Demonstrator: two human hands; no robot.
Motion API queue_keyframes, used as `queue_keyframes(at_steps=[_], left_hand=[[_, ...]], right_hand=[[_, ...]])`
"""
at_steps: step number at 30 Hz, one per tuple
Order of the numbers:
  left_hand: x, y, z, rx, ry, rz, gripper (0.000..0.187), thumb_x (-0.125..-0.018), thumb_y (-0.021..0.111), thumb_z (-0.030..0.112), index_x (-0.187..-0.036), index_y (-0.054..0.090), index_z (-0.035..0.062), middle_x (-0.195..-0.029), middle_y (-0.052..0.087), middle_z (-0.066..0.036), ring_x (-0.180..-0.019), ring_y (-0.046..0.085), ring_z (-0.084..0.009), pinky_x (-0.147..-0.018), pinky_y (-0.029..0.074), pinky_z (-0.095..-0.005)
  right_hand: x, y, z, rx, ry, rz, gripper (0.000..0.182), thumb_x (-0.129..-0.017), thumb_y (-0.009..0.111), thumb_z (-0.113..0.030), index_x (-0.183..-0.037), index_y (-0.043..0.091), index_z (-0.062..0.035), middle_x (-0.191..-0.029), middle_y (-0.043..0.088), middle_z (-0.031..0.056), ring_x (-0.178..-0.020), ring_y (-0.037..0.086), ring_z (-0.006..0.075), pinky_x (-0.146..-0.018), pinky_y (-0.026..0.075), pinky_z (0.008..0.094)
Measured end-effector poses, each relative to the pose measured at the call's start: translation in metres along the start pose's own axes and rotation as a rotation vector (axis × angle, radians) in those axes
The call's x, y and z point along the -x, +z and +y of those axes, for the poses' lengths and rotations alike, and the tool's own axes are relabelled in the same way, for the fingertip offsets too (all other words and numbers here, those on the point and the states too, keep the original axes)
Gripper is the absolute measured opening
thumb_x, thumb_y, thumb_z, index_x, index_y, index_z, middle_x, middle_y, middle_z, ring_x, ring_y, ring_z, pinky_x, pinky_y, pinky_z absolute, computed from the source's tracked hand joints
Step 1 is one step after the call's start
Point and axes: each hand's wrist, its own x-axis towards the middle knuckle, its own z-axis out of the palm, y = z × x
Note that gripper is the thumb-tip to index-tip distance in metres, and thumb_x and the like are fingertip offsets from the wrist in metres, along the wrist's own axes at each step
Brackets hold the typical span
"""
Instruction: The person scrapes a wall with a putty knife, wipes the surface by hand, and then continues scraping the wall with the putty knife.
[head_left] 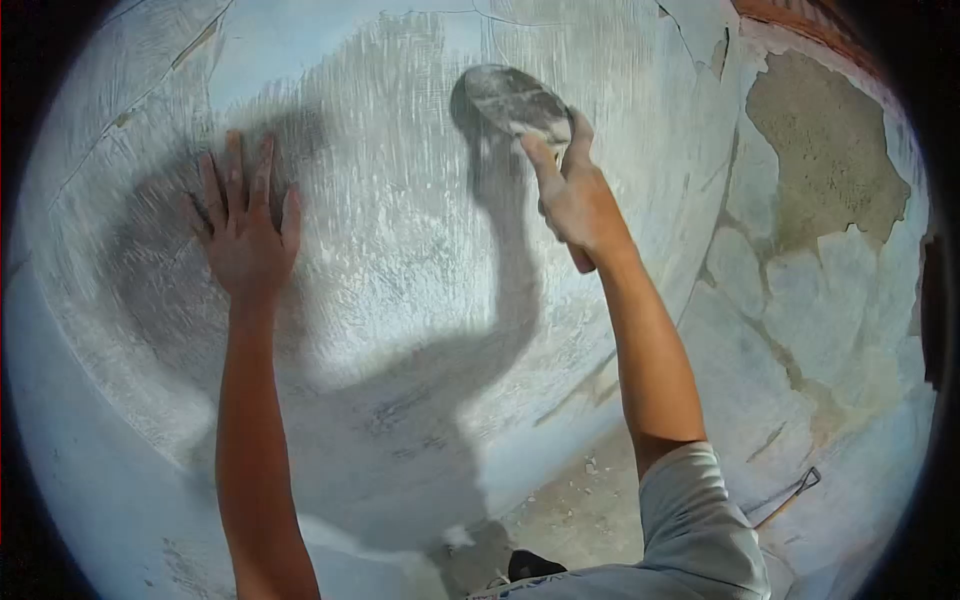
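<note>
While the left hand (248,245) is spread wide on or near the scuffed wall (395,215), the right hand (590,215) grips an oval-bladed hand tool (515,100) up by its surface, seemingly mid-scrape, the next stroke likely needing a steady blade angle.

Between my left hand (246,245) and the oval tool (515,100) in my right hand (588,212), I could cross the scratched wall (390,230) freely (only shadow (512,280) falls there); the adjoining wall (825,300) bounds passage rightward.
</note>
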Motion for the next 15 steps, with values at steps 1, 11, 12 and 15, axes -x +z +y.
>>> queue_keyframes(at_steps=[1, 11, 12, 15], left_hand=[[-0.001, 0.001, -0.002, 0.006, 0.007, 0.016, 0.064, -0.107, 0.051, 0.055, -0.168, 0.035, 0.0417, -0.178, 0.028, 0.003, -0.163, 0.024, -0.0371, -0.129, 0.014, -0.0700], [0.004, 0.005, -0.004, 0.006, 0.042, 0.049, 0.062, -0.110, 0.049, 0.053, -0.169, 0.033, 0.0392, -0.178, 0.027, 0.001, -0.163, 0.024, -0.0383, -0.128, 0.016, -0.0711], [0.004, 0.004, -0.002, 0.004, 0.030, 0.042, 0.062, -0.110, 0.049, 0.053, -0.168, 0.034, 0.0394, -0.178, 0.027, 0.001, -0.163, 0.024, -0.0382, -0.127, 0.016, -0.0712], [0.002, 0.004, -0.001, 0.015, 0.026, 0.052, 0.061, -0.110, 0.050, 0.052, -0.168, 0.035, 0.0398, -0.178, 0.027, 0.001, -0.163, 0.025, -0.0377, -0.127, 0.017, -0.0710]], right_hand=[[-0.010, -0.003, -0.006, -0.028, 0.009, 0.003, 0.108, -0.103, 0.045, -0.074, -0.167, 0.011, 0.0052, -0.072, 0.065, 0.0145, -0.054, 0.061, 0.0210, -0.051, 0.050, 0.0371], [0.001, 0.001, -0.001, -0.001, 0.053, -0.026, 0.105, -0.104, 0.048, -0.070, -0.167, 0.011, 0.0061, -0.075, 0.067, 0.0158, -0.066, 0.067, 0.0226, -0.066, 0.055, 0.0389], [0.008, 0.002, -0.002, -0.027, 0.049, -0.033, 0.105, -0.104, 0.048, -0.070, -0.167, 0.011, 0.0060, -0.076, 0.067, 0.0169, -0.068, 0.068, 0.0230, -0.067, 0.056, 0.0392], [-0.013, -0.005, -0.011, -0.061, 0.042, -0.017, 0.106, -0.104, 0.050, -0.070, -0.166, 0.011, 0.0065, -0.074, 0.064, 0.0139, -0.063, 0.064, 0.0207, -0.059, 0.053, 0.0361]])
